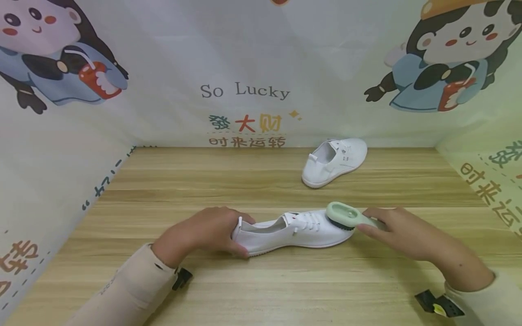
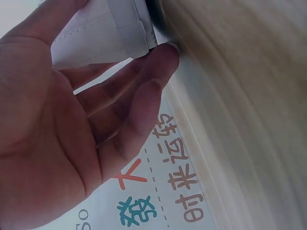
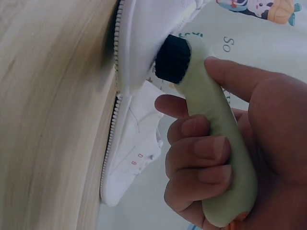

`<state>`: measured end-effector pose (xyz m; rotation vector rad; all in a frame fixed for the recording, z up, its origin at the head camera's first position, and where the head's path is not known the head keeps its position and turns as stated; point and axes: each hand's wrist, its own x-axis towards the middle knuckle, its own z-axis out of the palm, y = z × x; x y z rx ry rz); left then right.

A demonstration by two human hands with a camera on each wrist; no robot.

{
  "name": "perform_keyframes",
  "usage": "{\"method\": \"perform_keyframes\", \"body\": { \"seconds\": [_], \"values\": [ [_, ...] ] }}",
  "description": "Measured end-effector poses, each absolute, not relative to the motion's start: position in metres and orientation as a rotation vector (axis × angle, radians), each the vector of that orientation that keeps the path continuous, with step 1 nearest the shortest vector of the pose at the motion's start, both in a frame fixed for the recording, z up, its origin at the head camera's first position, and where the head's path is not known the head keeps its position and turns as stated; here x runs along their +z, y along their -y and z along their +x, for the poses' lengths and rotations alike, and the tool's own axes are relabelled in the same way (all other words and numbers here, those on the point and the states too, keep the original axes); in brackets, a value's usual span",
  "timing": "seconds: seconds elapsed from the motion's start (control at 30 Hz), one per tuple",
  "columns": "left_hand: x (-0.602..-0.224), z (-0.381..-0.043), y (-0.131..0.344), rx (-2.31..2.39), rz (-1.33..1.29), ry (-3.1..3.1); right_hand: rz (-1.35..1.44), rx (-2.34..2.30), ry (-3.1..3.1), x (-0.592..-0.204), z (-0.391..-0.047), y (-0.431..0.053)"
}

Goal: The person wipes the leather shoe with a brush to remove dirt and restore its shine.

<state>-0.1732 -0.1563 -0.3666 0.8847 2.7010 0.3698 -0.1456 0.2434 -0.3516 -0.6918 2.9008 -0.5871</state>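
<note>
The near shoe (image 1: pixel 291 237) is on the table (image 1: pixel 261 290). The left hand (image 1: pixel 218 231) is at its heel, the brush (image 1: pixel 345 214) on its toe, the right hand (image 1: pixel 401 231) right of that. The far shoe (image 1: pixel 338 165) sits behind, by the wall (image 1: pixel 244 50).

Lt.-brown wood-grain tabletop (image 1: pixel 285 290) ran back to pale printed backdrop (image 1: pixel 163 122), which also covered L & R sides. Ctr. back bore grey "So Lucky" lettering (image 1: pixel 245 91); teal/red/yellow Chinese chars. (image 1: pixel 245 122) sat below, then brown line of text (image 1: pixel 247 142). Cartoon figure upper L (image 1: pixel 61 83) wore blue w/ blk. bow, held red cup (image 1: pixel 95 79); cartoon figure upper R (image 1: pixel 416 99) matched, plus orange hat (image 1: pixel 442 8).
</note>
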Motion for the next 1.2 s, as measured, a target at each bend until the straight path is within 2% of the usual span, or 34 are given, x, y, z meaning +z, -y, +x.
{"method": "perform_keyframes", "body": {
  "seconds": [0.33,0.6,1.0,1.2],
  "values": [
    [-0.3696,-0.1738,0.1562,0.388,0.870,-2.688,-0.601,-0.528,-2.938,-0.3537,-0.1458,-0.2481],
    [-0.3698,-0.1733,0.1562,0.403,0.853,-2.692,-0.700,-0.603,-2.865,-0.3537,-0.1440,-0.2448],
    [-0.3680,-0.1725,0.1539,0.409,0.847,-2.687,-0.569,-0.476,-2.947,-0.3549,-0.1440,-0.2481],
    [-0.3699,-0.1742,0.1548,0.410,0.845,-2.692,-0.635,-0.573,-2.880,-0.3544,-0.1446,-0.2476]
  ]
}}
